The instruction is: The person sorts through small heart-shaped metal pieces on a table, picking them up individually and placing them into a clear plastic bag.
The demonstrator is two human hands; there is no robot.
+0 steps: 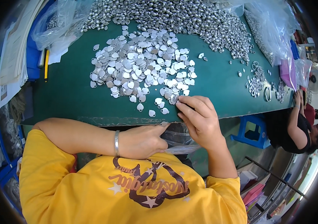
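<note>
Many flat silver metal tags (129,71), rounded with a small eyelet, lie in a loose heap on the green tabletop (73,97). My right hand (202,121) reaches over the table edge, thumb and fingers pinched on a metal tag (174,99) at the heap's near right. Just below the edge is my left hand (142,142), a bangle on its wrist, its fingers curled at a clear plastic bag (179,138). Its index finger points toward a single tag (164,123) lying at the edge. Part of the left hand's grip is hidden.
A large mound of small rounded metal pieces (174,16) spreads along the back. Metal rings (256,80) lie at the right. At the left are papers (15,56) and a yellow pencil (46,65). A blue stool (251,130) and another person (297,130) are at the right.
</note>
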